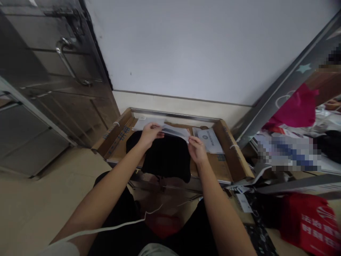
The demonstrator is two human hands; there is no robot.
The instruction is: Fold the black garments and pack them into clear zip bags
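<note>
My left hand (152,134) and my right hand (196,148) pinch opposite ends of a thin, flat whitish packet (177,132) with a greyish band. It is held level above a black folded cloth (167,156), which drapes over the front edge of a low cardboard tray (226,166). Behind my left hand lies a white flat packet (145,123). To the right of my right hand sits a white printed packet (210,140) with a round dark logo and lettering. Fine print on the held packet is too blurred to read.
Raised cardboard walls bound the tray left and right. A white wall (181,46) stands behind it, with a metal door (45,46) at left. On the right are a cluttered table, a magenta bag (297,108) and a red bag (309,224). A white cable (119,226) crosses my lap.
</note>
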